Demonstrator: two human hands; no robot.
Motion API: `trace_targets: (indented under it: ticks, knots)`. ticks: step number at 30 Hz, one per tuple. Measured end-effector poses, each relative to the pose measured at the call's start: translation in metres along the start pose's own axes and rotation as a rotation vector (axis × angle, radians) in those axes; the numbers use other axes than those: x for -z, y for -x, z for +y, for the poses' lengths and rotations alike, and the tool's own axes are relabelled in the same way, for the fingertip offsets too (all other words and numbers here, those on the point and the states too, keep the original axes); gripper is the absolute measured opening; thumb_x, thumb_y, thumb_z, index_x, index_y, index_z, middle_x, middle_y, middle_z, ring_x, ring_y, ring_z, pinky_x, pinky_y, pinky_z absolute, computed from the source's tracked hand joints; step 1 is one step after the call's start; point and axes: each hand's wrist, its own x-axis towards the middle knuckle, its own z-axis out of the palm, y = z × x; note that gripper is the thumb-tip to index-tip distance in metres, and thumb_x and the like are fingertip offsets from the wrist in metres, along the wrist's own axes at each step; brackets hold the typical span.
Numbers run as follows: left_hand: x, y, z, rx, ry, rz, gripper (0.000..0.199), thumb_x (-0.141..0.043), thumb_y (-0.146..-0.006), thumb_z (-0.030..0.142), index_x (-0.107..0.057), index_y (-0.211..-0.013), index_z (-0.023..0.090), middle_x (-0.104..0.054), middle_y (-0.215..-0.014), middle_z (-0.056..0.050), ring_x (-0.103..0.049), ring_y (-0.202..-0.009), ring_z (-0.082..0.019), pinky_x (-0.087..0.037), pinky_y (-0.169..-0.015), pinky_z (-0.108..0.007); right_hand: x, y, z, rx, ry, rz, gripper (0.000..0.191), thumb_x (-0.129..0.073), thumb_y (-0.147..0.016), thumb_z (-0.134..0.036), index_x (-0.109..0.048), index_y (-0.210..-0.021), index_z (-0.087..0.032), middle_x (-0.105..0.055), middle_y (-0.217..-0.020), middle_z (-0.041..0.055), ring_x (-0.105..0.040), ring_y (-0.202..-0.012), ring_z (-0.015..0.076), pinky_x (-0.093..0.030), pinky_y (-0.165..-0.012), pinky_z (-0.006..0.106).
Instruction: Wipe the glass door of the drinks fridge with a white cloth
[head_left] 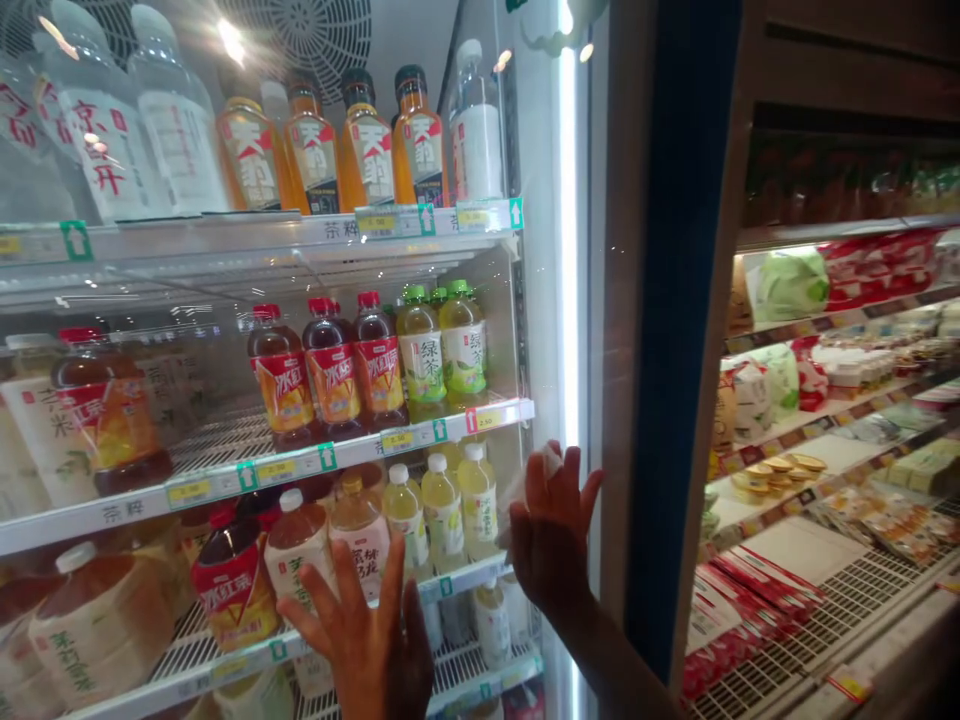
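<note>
Before me is the glass door [217,270] of a lit drinks fridge, with light spots reflected in it. My left hand [367,630] is raised with its fingers spread, in front of the lower shelves, and holds nothing. Whether it touches the glass I cannot tell. Further right, my right hand [551,540] is up at the door's right side, near the bright light strip [568,300]. A white cloth [553,461], perhaps a tissue, shows between its bent fingers; the rest of it is mostly hidden behind the hand.
Behind the glass stand red-labelled tea bottles [279,375], green tea bottles [463,345], amber bottles [369,150] and large water bottles [176,120]. A dark post [675,330] borders the fridge. To the right, an open chiller holds packaged food [795,280] and red packets [757,600].
</note>
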Motion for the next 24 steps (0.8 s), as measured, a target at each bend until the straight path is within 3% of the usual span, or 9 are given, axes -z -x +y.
trace_targets:
  ticks: [3,8,11,16,21,24]
  knots:
    - [0.005,-0.001,-0.008,0.016,-0.011,0.004,0.103,-0.069,-0.087,0.010,-0.011,-0.166,0.043,0.003,-0.178,-0.007,0.006,-0.163,-0.044,-0.005,-0.120,-0.085,-0.002,0.004,-0.018,0.004,-0.004,0.000,0.073,-0.042,-0.101,-0.012,-0.013,-0.168,-0.015,-0.012,-0.175,0.0159,-0.009,-0.163,0.0352,-0.011,-0.125,0.076]
    - [0.020,-0.003,-0.034,0.001,-0.058,0.006,0.105,-0.070,-0.086,0.009,-0.011,-0.166,0.041,0.004,-0.178,-0.010,0.007,-0.162,-0.045,-0.006,-0.119,-0.085,-0.009,-0.036,-0.051,-0.048,-0.042,0.035,0.075,-0.042,-0.102,-0.016,-0.007,-0.169,-0.023,-0.011,-0.176,0.0118,-0.007,-0.162,0.0385,-0.011,-0.124,0.078]
    - [0.032,0.000,-0.056,0.015,-0.066,-0.001,0.104,-0.070,-0.086,0.007,-0.011,-0.166,0.041,0.003,-0.177,-0.010,0.006,-0.162,-0.043,-0.007,-0.121,-0.084,-0.012,-0.038,-0.076,-0.032,-0.048,0.043,0.075,-0.041,-0.103,-0.015,-0.006,-0.169,-0.022,-0.010,-0.176,0.0114,-0.006,-0.162,0.0379,-0.011,-0.124,0.078]
    - [0.052,0.002,-0.101,0.054,-0.026,0.010,0.100,-0.069,-0.086,0.005,-0.018,-0.165,0.040,-0.004,-0.177,-0.009,0.001,-0.162,-0.043,-0.006,-0.124,-0.081,-0.023,-0.006,-0.141,0.022,-0.048,-0.015,0.072,-0.041,-0.103,-0.017,-0.011,-0.169,-0.019,-0.007,-0.176,0.0105,-0.004,-0.163,0.0349,-0.013,-0.125,0.076]
    - [0.071,0.004,-0.151,0.009,0.031,0.001,0.095,-0.066,-0.088,0.006,-0.020,-0.166,0.034,-0.005,-0.178,-0.009,0.001,-0.164,-0.038,0.002,-0.129,-0.071,-0.041,-0.028,-0.207,0.006,-0.030,0.024,0.075,-0.042,-0.103,-0.015,-0.006,-0.169,-0.019,-0.010,-0.175,0.0121,-0.003,-0.163,0.0359,-0.015,-0.123,0.079]
    - [0.081,0.008,-0.187,-0.049,0.038,-0.017,0.094,-0.068,-0.088,0.008,-0.021,-0.166,0.033,-0.005,-0.178,-0.009,-0.001,-0.165,-0.035,0.001,-0.132,-0.064,-0.050,-0.019,-0.250,0.020,-0.027,0.011,0.074,-0.040,-0.103,-0.016,-0.007,-0.169,-0.017,-0.010,-0.175,0.0135,-0.004,-0.163,0.0368,-0.017,-0.124,0.078]
